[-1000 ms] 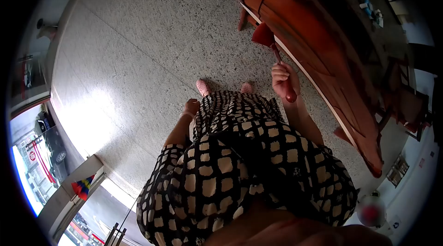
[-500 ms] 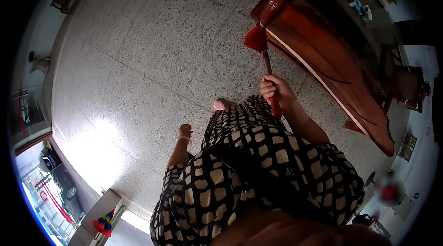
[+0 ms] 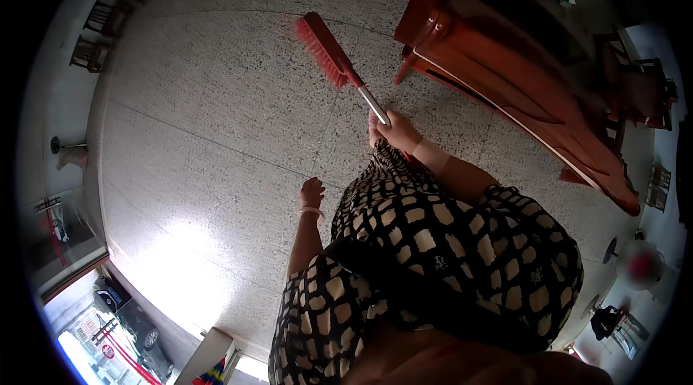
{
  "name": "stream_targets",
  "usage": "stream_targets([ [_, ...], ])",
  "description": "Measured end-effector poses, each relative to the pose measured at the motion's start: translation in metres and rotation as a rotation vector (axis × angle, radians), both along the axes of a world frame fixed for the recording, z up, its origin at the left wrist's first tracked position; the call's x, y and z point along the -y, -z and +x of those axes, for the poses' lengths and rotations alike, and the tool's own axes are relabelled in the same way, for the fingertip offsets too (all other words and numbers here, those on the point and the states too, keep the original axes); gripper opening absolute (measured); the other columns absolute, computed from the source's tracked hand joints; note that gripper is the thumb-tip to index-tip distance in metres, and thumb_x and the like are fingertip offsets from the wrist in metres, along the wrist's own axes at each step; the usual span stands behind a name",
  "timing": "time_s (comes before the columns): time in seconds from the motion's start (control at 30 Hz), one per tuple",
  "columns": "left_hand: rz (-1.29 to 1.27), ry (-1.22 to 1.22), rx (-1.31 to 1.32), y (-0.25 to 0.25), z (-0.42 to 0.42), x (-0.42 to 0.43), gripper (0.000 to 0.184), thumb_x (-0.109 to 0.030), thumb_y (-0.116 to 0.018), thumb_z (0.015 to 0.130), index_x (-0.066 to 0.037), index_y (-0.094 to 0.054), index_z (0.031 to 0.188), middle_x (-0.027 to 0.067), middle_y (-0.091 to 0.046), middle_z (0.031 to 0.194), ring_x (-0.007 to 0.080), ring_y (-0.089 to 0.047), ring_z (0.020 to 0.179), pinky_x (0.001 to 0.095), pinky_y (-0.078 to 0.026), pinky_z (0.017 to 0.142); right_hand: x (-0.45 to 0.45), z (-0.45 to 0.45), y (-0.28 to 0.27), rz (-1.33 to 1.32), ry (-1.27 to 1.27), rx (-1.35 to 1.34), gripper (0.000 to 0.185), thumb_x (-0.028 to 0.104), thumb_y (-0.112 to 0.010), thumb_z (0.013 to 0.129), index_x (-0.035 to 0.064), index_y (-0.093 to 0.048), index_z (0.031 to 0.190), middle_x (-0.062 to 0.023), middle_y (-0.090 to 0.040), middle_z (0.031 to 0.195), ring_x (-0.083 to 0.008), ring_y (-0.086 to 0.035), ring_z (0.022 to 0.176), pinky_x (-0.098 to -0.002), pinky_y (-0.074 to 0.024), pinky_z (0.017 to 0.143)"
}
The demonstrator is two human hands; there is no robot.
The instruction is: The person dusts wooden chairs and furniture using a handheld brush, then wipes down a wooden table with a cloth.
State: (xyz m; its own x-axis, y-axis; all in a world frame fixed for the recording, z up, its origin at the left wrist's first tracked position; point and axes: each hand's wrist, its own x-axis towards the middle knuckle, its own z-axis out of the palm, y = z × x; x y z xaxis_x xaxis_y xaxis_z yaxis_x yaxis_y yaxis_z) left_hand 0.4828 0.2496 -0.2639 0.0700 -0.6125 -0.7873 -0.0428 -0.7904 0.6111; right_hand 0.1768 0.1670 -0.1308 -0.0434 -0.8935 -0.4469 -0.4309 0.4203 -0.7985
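Note:
My right hand (image 3: 401, 132) is closed around the handle of a red brush (image 3: 328, 49) with a silver-coloured shank. The brush head points up and to the left over the speckled floor (image 3: 216, 81), its pink-red bristles facing left. To the left of my patterned clothing hangs my left hand (image 3: 312, 192), with a pale band at the wrist; its fingers are curled in and nothing shows in them. A glossy reddish-brown wooden table (image 3: 498, 81) stands just right of the brush.
Wooden chairs (image 3: 635, 92) stand beyond the table at the right. More chairs (image 3: 107, 20) line the wall at the upper left. A glass doorway at the lower left shows a parked car (image 3: 148, 334). A multicoloured item (image 3: 211, 373) hangs at the bottom.
The brush has swung out to the left and turned, so its bristles now show. My view has shifted along the floor, and my left hand has moved out from my clothing.

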Motion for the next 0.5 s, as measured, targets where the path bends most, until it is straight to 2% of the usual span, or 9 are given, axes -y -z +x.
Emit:
stream_targets([
  [0.03, -0.021, -0.013, -0.182, 0.019, 0.009, 0.008, 0.026, -0.021, -0.048, 0.078, -0.009, -0.046, 0.102, 0.0055, -0.055, 0.085, 0.0149, -0.054, 0.070, 0.0243, -0.040, 0.051, 0.013, 0.002, 0.004, 0.080, 0.036, 0.101, 0.024, 0.020, -0.047, 0.077, -0.0032, -0.041, 0.080, -0.0114, -0.047, 0.066, -0.0211, -0.048, 0.050, -0.0313, -0.0394, 0.046],
  [0.1, -0.096, 0.055, 0.051, -0.011, -0.009, 0.021, 0.029, -0.020, -0.051, 0.076, -0.009, -0.046, 0.102, 0.0053, -0.055, 0.082, 0.0146, -0.054, 0.068, 0.0248, -0.040, 0.048, 0.031, 0.005, 0.012, 0.265, 0.094, 0.305, 0.027, 0.021, -0.047, 0.077, -0.0043, -0.041, 0.082, -0.0136, -0.048, 0.069, -0.0225, -0.049, 0.051, -0.0324, -0.0395, 0.047],
  [0.13, -0.098, 0.069, 0.075, -0.012, -0.005, 0.021, 0.022, -0.018, -0.049, 0.076, -0.008, -0.048, 0.095, 0.0038, -0.054, 0.079, 0.0140, -0.054, 0.067, 0.0242, -0.040, 0.048, 0.042, 0.000, 0.049, 0.157, 0.007, 0.154, 0.027, 0.023, -0.046, 0.077, -0.0029, -0.041, 0.083, -0.0144, -0.048, 0.069, -0.0242, -0.050, 0.053, -0.0347, -0.0404, 0.049],
  [0.17, -0.100, 0.083, 0.100, -0.012, 0.000, 0.021, 0.016, -0.017, -0.047, 0.077, -0.007, -0.050, 0.089, 0.0024, -0.053, 0.076, 0.0135, -0.054, 0.067, 0.0237, -0.040, 0.049, 0.064, -0.006, 0.053, 0.135, -0.025, 0.040, 0.026, 0.023, -0.046, 0.078, -0.0023, -0.041, 0.084, -0.0148, -0.049, 0.071, -0.0249, -0.051, 0.055, -0.0354, -0.0406, 0.051],
  [0.23, -0.025, 0.116, 0.188, 0.002, 0.022, 0.003, 0.015, -0.017, -0.045, 0.077, -0.007, -0.050, 0.087, 0.0029, -0.053, 0.078, 0.0144, -0.054, 0.068, 0.0255, -0.039, 0.049, 0.099, -0.013, 0.052, 0.105, -0.077, -0.187, 0.026, 0.023, -0.045, 0.078, -0.0011, -0.042, 0.086, -0.0155, -0.050, 0.073, -0.0263, -0.052, 0.060, -0.0368, -0.0412, 0.053],
  [0.3, 0.134, 0.134, 0.271, 0.022, 0.048, -0.014, 0.013, -0.017, -0.044, 0.077, -0.008, -0.050, 0.085, 0.0034, -0.053, 0.079, 0.0154, -0.054, 0.070, 0.0272, -0.039, 0.050, 0.141, -0.021, 0.048, 0.211, -0.051, -0.265, 0.024, 0.023, -0.044, 0.079, 0.0009, -0.043, 0.089, -0.0146, -0.052, 0.076, -0.0283, -0.054, 0.066, -0.0378, -0.0429, 0.057],
  [0.4, 0.440, -0.076, 0.211, 0.065, 0.077, -0.021, 0.012, -0.017, -0.042, 0.078, -0.010, -0.049, 0.083, 0.0041, -0.052, 0.082, 0.0168, -0.053, 0.072, 0.0298, -0.039, 0.051, 0.197, -0.037, 0.080, 0.322, 0.015, -0.384, 0.027, 0.021, -0.044, 0.080, -0.0010, -0.042, 0.095, -0.0147, -0.054, 0.081, -0.0282, -0.055, 0.072, -0.0372, -0.0452, 0.060],
  [0.47, 0.462, -0.138, 0.120, 0.096, 0.088, -0.009, 0.011, -0.017, -0.041, 0.078, -0.010, -0.049, 0.082, 0.0046, -0.052, 0.083, 0.0177, -0.053, 0.074, 0.0315, -0.039, 0.051, 0.219, -0.048, 0.089, 0.439, 0.056, -0.368, 0.029, 0.022, -0.043, 0.079, -0.0012, -0.042, 0.098, -0.0183, -0.053, 0.090, -0.0300, -0.054, 0.078, -0.0392, -0.0444, 0.064],
  [0.5, 0.385, -0.087, 0.140, 0.080, 0.071, 0.013, 0.011, -0.016, -0.041, 0.078, -0.010, -0.049, 0.080, 0.0046, -0.052, 0.081, 0.0180, -0.052, 0.071, 0.0313, -0.039, 0.051, 0.229, -0.053, 0.091, 0.501, 0.076, -0.360, 0.031, 0.022, -0.043, 0.079, -0.0012, -0.041, 0.099, -0.0201, -0.052, 0.094, -0.0309, -0.053, 0.081, -0.0402, -0.0440, 0.067],
])
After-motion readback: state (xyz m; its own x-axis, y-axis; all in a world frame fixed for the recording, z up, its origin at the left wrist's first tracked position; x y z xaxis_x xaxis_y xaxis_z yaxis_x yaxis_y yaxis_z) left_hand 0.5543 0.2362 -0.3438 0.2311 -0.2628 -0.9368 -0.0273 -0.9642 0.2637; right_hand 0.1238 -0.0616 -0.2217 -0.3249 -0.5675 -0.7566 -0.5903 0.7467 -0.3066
